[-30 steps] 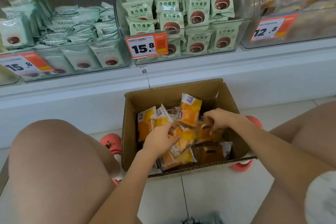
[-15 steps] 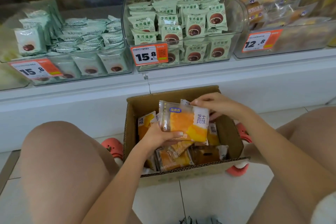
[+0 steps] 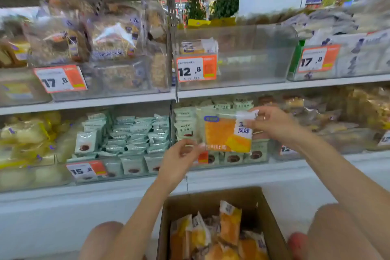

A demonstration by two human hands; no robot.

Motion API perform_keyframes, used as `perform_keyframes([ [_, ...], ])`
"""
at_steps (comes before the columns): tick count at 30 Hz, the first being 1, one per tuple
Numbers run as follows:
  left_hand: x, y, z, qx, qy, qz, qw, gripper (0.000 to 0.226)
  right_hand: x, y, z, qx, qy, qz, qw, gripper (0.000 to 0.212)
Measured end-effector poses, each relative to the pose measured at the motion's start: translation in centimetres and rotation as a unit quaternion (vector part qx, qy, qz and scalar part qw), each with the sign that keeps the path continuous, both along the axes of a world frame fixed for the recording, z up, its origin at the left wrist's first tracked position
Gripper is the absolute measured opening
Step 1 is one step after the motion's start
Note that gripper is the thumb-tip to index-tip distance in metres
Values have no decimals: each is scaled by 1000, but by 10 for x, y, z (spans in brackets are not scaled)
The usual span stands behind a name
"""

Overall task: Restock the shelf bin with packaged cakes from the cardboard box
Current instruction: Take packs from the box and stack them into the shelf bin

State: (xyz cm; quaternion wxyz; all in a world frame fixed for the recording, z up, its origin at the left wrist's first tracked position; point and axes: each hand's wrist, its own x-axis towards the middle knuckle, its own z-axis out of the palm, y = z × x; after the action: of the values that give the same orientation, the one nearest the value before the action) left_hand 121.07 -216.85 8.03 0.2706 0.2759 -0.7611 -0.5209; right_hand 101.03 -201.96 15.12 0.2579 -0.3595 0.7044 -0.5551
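Observation:
An orange packaged cake [image 3: 223,133] in a clear wrapper is held up in front of the lower shelf. My left hand [image 3: 179,159] pinches its lower left corner and my right hand [image 3: 272,124] pinches its upper right corner. Below, the open cardboard box [image 3: 272,224] on the floor holds several more orange cake packs [image 3: 211,236]. On the shelf above stands a clear shelf bin [image 3: 253,57] with a 12.8 price tag [image 3: 196,68]; only a few cake packs [image 3: 198,46] stand at its left side.
Clear bins of pale green packets [image 3: 130,133] fill the lower shelf, with a 15.8 tag [image 3: 86,170]. Bins tagged 17.8 [image 3: 61,79] flank the 12.8 bin. My knees [image 3: 105,238] are on both sides of the box. A shelf upright [image 3: 171,34] divides the bays.
Both hands have lifted the cake pack out of the box and up to the lower shelf's height. The camera has tilted upward, bringing the upper shelf and the 12.8 bin into view.

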Motion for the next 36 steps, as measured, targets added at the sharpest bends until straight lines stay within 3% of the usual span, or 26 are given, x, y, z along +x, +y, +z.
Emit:
perform_keyframes([
  [1,-6,-11,21,-135,-5,41,990,24,-10,-5,31,-35,24,-18,999,14],
  [2,-12,-23,42,-277,-8,97,956,32,-20,-12,61,-69,42,-38,996,11],
  [4,-31,-42,80,-491,35,199,847,34,-39,-31,113,-131,53,-62,988,13],
  [6,-56,-56,117,-604,86,240,755,27,-53,-55,155,-171,67,-65,981,11],
  [8,-87,-70,145,-664,105,227,704,22,-66,-83,183,-180,102,-68,976,18],
  [12,-136,-101,152,-681,45,231,694,26,-90,-142,201,-92,183,-49,978,18],
  [15,-150,-115,136,-695,53,258,669,27,-105,-184,177,-16,156,-29,987,15],
  [18,-157,-120,132,-695,101,292,649,24,-116,-215,150,0,124,-33,992,18],
  [21,-160,-121,130,-698,120,295,641,25,-123,-222,144,80,242,-30,967,27],
  [24,-159,-122,129,-690,111,297,651,25,-123,-225,140,129,278,-23,952,37],
  [31,-160,-119,130,-684,96,288,663,22,-125,-225,136,97,329,-49,938,47],
  [36,-153,-119,134,-702,56,260,660,25,-114,-192,150,2,363,-108,926,52],
])
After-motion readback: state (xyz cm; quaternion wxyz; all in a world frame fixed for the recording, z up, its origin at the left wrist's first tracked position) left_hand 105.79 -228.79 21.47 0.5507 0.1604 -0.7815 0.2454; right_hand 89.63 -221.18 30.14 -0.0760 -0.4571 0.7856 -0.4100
